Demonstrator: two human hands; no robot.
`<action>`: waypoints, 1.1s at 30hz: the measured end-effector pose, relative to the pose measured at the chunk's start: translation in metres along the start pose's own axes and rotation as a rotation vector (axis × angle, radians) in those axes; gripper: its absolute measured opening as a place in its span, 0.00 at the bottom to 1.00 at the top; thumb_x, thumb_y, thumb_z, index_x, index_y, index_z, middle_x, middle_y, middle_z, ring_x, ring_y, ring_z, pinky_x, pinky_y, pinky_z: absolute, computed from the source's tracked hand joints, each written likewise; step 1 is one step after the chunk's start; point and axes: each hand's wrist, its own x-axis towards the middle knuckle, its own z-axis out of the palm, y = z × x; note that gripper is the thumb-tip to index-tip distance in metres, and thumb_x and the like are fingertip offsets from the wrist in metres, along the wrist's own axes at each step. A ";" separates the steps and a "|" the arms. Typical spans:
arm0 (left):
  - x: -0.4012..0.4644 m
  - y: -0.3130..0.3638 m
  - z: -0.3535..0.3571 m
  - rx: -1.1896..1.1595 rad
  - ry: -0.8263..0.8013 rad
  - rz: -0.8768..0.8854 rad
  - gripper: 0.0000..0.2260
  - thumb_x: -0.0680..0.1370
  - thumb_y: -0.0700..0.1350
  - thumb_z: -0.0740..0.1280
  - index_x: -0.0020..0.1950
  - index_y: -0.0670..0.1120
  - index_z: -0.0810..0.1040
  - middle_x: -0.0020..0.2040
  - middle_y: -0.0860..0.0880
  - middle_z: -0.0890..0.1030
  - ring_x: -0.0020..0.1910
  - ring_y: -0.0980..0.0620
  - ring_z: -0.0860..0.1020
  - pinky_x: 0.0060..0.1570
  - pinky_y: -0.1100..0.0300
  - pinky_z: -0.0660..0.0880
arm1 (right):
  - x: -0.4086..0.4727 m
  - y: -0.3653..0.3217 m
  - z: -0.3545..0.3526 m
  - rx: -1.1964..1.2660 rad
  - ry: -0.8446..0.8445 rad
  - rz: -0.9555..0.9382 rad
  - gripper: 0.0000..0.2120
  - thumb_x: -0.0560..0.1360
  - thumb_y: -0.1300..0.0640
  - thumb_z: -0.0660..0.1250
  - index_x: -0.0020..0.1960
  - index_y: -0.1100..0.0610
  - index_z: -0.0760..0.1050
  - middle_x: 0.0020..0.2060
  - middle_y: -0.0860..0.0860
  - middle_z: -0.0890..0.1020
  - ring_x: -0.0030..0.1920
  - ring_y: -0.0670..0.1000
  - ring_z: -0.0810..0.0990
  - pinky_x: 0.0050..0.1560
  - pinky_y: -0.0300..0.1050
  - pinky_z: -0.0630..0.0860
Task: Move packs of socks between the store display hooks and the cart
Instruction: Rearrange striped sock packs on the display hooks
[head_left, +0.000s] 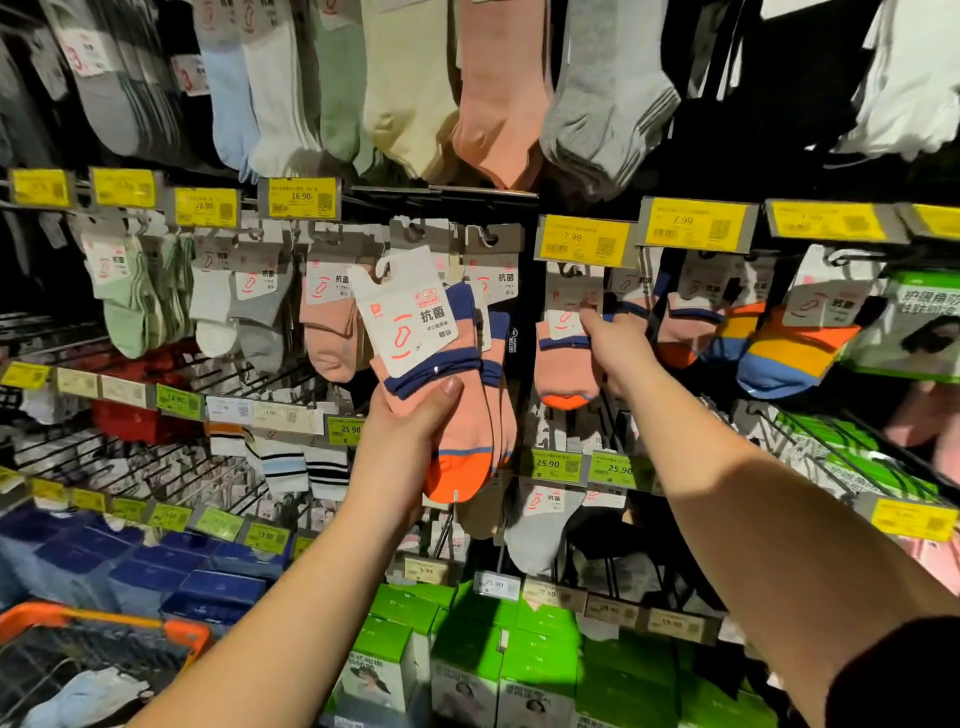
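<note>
Gripping is shown in the head view, the only view given: a salmon sock pack (441, 374) with navy bands and an orange toe is held by the left hand (410, 421), with the thumb curled across the front of the pack just below its white card and the other fingers hidden behind it. The pack is held off the hooks, tilted, in front of the row of hanging packs. A second pack of the same colours, the hanging sock pack (566, 358), is pinched at its card by the right hand (610, 343); the thumb is laid on the front, and the remaining fingers cannot be made out behind it. This pack is seen below a yellow price tag (582, 239) marked 7.99.

Behind the hands, a dark wall of display hooks (467, 195) is filled with socks in several rows, with yellow and green price tags along each rail. Green boxes (467, 644) are stacked at the bottom, and blue packs (156, 566) lie lower left.

An orange-rimmed cart (104, 629) is seen at the lower left corner, well apart from both hands, with a pale sock pack (88, 696) inside. Neighbouring packs hang just beside both hands.
</note>
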 end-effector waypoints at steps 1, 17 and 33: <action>-0.001 0.000 0.000 0.001 -0.003 -0.002 0.36 0.64 0.54 0.78 0.70 0.49 0.73 0.62 0.49 0.83 0.62 0.48 0.81 0.68 0.41 0.72 | 0.001 0.001 0.000 -0.036 0.005 0.005 0.26 0.82 0.46 0.62 0.71 0.63 0.66 0.59 0.57 0.79 0.50 0.59 0.81 0.38 0.45 0.73; -0.008 -0.012 0.013 -0.001 -0.040 -0.059 0.26 0.68 0.46 0.75 0.66 0.49 0.76 0.60 0.47 0.84 0.61 0.46 0.81 0.67 0.41 0.73 | -0.108 0.049 0.005 0.141 -0.084 -0.044 0.07 0.82 0.49 0.62 0.57 0.49 0.75 0.49 0.47 0.79 0.47 0.45 0.77 0.49 0.43 0.72; -0.008 -0.004 0.028 -0.011 -0.064 -0.090 0.28 0.69 0.47 0.74 0.68 0.49 0.75 0.60 0.48 0.84 0.60 0.47 0.82 0.66 0.41 0.74 | -0.008 0.009 0.011 -0.158 0.069 -0.125 0.18 0.81 0.48 0.65 0.59 0.63 0.77 0.54 0.59 0.81 0.55 0.58 0.78 0.47 0.45 0.67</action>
